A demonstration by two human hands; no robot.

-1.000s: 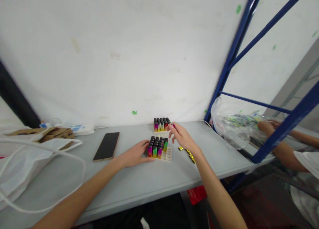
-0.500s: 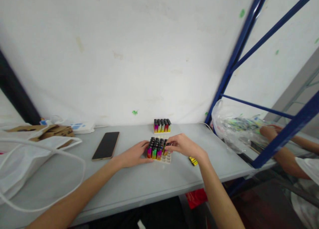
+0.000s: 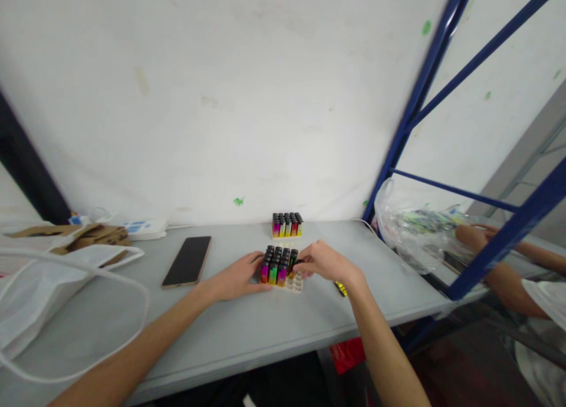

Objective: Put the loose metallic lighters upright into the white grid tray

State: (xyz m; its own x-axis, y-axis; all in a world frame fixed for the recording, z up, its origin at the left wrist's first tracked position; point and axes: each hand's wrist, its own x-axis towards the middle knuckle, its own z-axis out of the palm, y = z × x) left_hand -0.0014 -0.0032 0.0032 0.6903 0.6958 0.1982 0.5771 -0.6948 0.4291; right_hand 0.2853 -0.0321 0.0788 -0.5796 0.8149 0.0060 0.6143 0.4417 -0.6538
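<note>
Black-topped lighters [image 3: 273, 271] in purple, green and orange stand in rows in a white tray [image 3: 295, 286], whose right front part has bare slots. At its left end is my left hand [image 3: 239, 275], fingers behind and thumb in front, gripping the tray with its lighters. My right hand [image 3: 323, 261] pinches one lighter by its dark top, tilted over the right-hand slots; my fingers partly hide it. Farther back, a second group of lighters [image 3: 287, 226] stands upright in a similar white tray. Yellow-and-black lighters [image 3: 340, 288] lie on the table beside my right wrist, partly covered.
A phone [image 3: 187, 262] lies on the grey table [image 3: 247, 330] to the left. White bags [image 3: 48, 295], cardboard [image 3: 104, 236] and a looping white cable [image 3: 148, 301] are farther left. A blue metal frame [image 3: 400, 135] rises right, before a plastic bag [image 3: 409, 230] and another person's arm [image 3: 497, 271].
My right hand has lowered the lighter slightly and tilted it toward the tray slots. My left hand stays at the tray's left end. The view has shifted a little.
</note>
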